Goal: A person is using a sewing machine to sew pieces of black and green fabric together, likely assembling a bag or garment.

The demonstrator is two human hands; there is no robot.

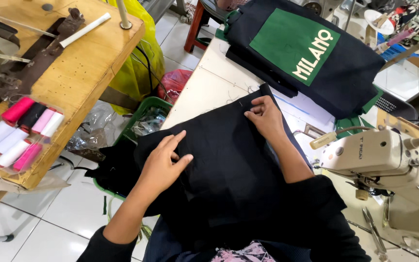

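Black cloth (pixel 229 160) (on the table) lies under left hand (pixel 163 162) and right hand (pixel 265 116), grips open.

A piece of cloth (pixel 229 160) lay on the near part of the desk (pixel 204 87), with the left hand (pixel 163 162) and right hand (pixel 265 116) resting flat on it. Folded garments (pixel 311 53) sat at the far end. A sewing machine (pixel 384 160) stood right; thread spools (pixel 23 133) lay on a wooden bench (pixel 83 73) left.

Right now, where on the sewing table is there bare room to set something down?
A bare patch of the white table lies between the black fabric under both hands and the stacked dark garments. The sewing machine crowds the right side.
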